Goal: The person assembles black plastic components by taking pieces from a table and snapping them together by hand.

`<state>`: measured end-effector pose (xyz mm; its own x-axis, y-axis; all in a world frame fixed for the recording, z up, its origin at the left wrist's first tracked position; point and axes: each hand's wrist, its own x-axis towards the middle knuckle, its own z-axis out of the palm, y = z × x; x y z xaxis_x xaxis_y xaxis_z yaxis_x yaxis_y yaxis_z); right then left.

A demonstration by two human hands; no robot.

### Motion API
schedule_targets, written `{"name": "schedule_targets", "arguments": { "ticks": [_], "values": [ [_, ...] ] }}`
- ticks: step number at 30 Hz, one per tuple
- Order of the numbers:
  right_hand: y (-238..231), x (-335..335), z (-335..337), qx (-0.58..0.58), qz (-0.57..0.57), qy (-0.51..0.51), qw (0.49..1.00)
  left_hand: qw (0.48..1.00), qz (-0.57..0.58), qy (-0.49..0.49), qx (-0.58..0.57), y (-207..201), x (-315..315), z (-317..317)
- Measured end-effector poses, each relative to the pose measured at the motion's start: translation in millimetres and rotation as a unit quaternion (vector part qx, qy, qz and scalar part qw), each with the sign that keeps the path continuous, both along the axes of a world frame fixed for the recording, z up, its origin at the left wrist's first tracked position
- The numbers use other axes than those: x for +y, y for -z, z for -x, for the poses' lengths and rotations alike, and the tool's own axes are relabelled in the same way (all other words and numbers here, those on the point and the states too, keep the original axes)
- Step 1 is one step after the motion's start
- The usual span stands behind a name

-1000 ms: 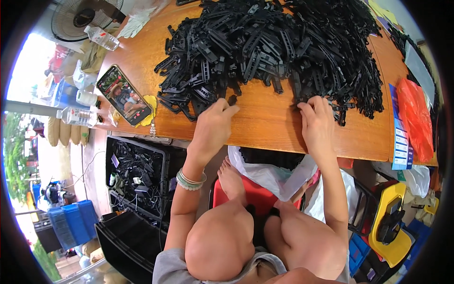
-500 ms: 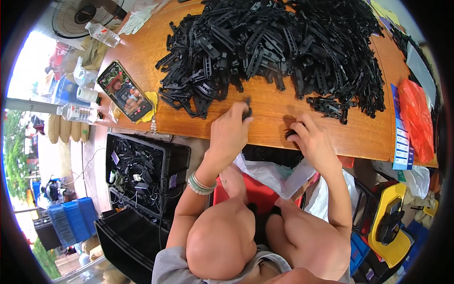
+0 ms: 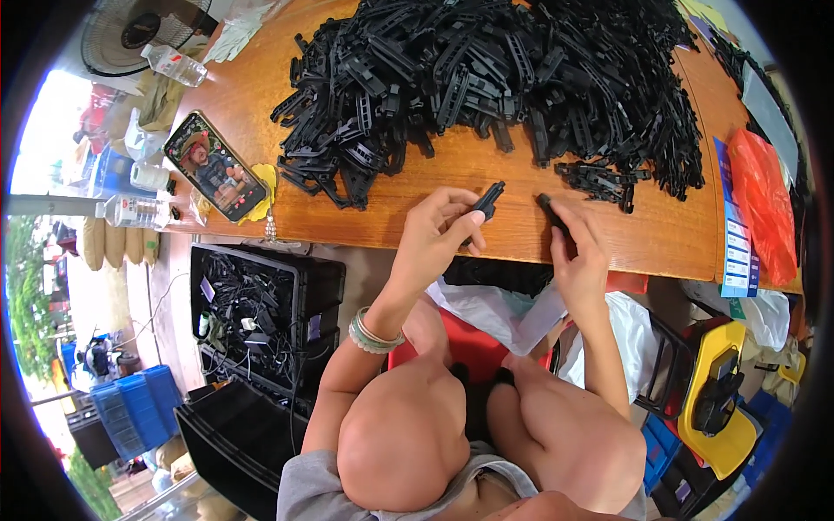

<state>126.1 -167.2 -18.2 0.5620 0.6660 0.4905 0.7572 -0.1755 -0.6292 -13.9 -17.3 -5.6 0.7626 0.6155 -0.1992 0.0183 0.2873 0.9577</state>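
Note:
Over the front of the wooden table, my left hand (image 3: pixel 443 227) pinches a narrow black plastic part (image 3: pixel 489 201) between thumb and fingers, its tip pointing away from me. To its right, my right hand (image 3: pixel 580 252) has its fingers bent around a small black piece (image 3: pixel 546 205), which shows along the index finger; its full shape is hidden. Beyond both hands rises a large heap of black plastic parts (image 3: pixel 434 78), slatted and elongated. A small cluster of the same parts (image 3: pixel 601 184) lies at the heap's near right edge, just past my right hand.
A phone (image 3: pixel 215 167) leans on a yellow stand at the left, near plastic bottles (image 3: pixel 135 211) and a fan (image 3: pixel 143 30). Below the table's left edge stands a black crate (image 3: pixel 261 313) of black parts and cables. A red plastic bag (image 3: pixel 763 204) lies at the right.
My left hand has turned and shifted right, bringing its black part into plain view. My right hand's fingers have reached forward and straightened somewhat. The view has shifted slightly.

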Motion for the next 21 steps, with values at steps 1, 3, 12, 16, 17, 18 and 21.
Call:
{"name": "schedule_targets", "arguments": {
  "ticks": [1, 3, 12, 16, 17, 18, 21],
  "values": [
    [-1, -5, -5, 0.017, 0.031, -0.013, 0.999, 1.0, 0.019, 0.015, -0.006, -1, -2, -3],
    [-12, -10, -7, 0.034, 0.064, -0.023, 0.997, 0.999, 0.039, 0.031, -0.012, 0, -4, -6],
    [-36, -14, 9, 0.148, -0.051, -0.171, 0.973, 0.983, -0.004, 0.176, 0.061, -20, -19, 0],
    [-27, -16, 16, 0.165, -0.088, -0.145, 0.972, 0.984, -0.02, 0.176, 0.038, -21, -30, -2],
    [-24, -18, 18, 0.158, -0.099, -0.139, 0.973, 0.982, -0.093, 0.162, 0.015, -23, -36, -1],
    [-23, -19, 19, 0.15, -0.11, -0.132, 0.974, 0.975, -0.166, 0.147, -0.008, -24, -39, -2],
    [-27, -20, 28, 0.184, -0.113, -0.092, 0.972, 0.952, -0.251, 0.177, -0.003, -25, -32, 2]
  ]
}}
